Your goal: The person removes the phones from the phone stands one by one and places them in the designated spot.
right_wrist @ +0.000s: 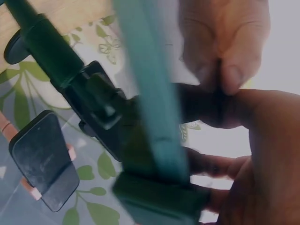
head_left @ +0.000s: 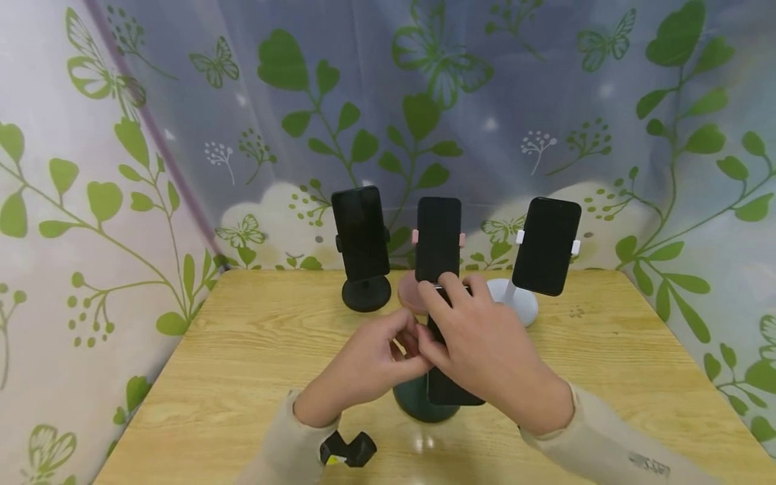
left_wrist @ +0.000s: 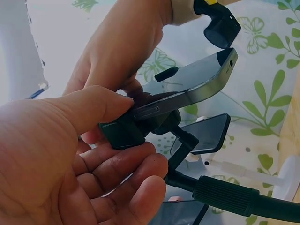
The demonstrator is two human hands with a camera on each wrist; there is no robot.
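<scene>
A smartphone (head_left: pixel 453 389) sits in the clamp (left_wrist: pixel 123 135) of a dark green phone stand, whose round base (head_left: pixel 418 405) rests on the table. My left hand (head_left: pixel 377 358) pinches the clamp at the phone's left side; in the left wrist view its thumb lies by the phone's edge, with the other fingers below the clamp block. Across the upper part of the phone lies my right hand (head_left: pixel 485 343), its fingers curled over it and its thumb by the left fingertips. That hand hides much of the screen. In the right wrist view the phone's edge (right_wrist: pixel 154 93) is blurred.
Behind my hands stand several phones in holders: one on a black stand (head_left: pixel 366 294), one in a pink holder (head_left: pixel 438 236), one on a white stand (head_left: pixel 523 308). A patterned curtain (head_left: pixel 364 101) hangs beyond the wooden table (head_left: pixel 242 357). A black wrist device (head_left: pixel 358 450) sits by my left sleeve.
</scene>
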